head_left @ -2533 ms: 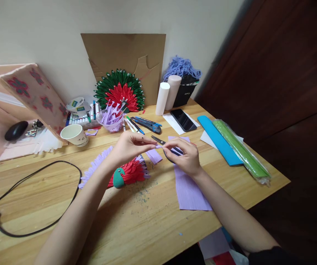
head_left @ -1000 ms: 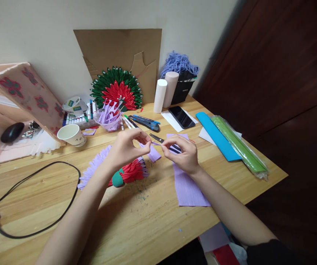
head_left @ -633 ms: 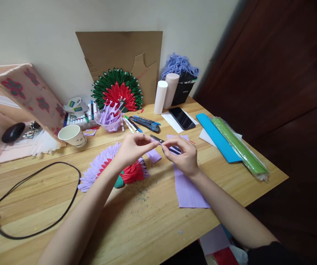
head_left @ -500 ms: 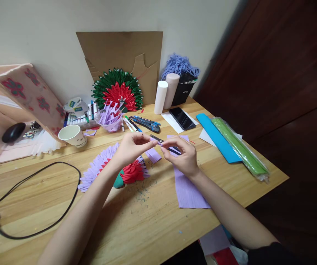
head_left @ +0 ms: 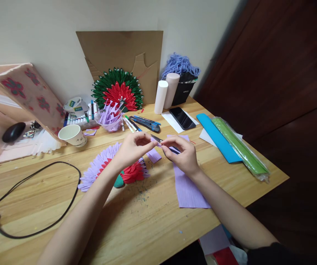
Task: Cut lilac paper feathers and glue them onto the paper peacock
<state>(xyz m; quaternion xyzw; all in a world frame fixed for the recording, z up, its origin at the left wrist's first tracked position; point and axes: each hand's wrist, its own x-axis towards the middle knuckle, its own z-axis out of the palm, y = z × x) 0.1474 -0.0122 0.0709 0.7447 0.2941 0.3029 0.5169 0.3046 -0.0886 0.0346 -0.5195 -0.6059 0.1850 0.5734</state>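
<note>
Above the middle of the table, my left hand (head_left: 136, 147) and my right hand (head_left: 182, 152) meet fingertip to fingertip, both in a pinch. A small piece of purple crepe paper (head_left: 159, 144) shows between them, mostly covered by the fingers. Scissors (head_left: 156, 138) lie behind the fingertips, partly hidden by my right hand. Under my right wrist is a purple crepe paper sheet (head_left: 188, 189), and a smaller folded purple strip (head_left: 154, 156) rests by my left hand. A fan-shaped paper peacock (head_left: 99, 165) in purple, red and green lies flat below my left forearm.
A green and red paper peacock (head_left: 116, 84) leans on cardboard (head_left: 119, 44) at the back. Nearby stand a bowl of purple scraps (head_left: 110, 125), a paper cup (head_left: 72, 135), a utility knife (head_left: 147, 125) and a phone (head_left: 182, 118). Green wrapped paper (head_left: 238, 147) lies right; a black cable (head_left: 64, 217) loops left.
Both hands stay almost in place, still pinched together. The fingertips have shifted very slightly around the small purple piece.
</note>
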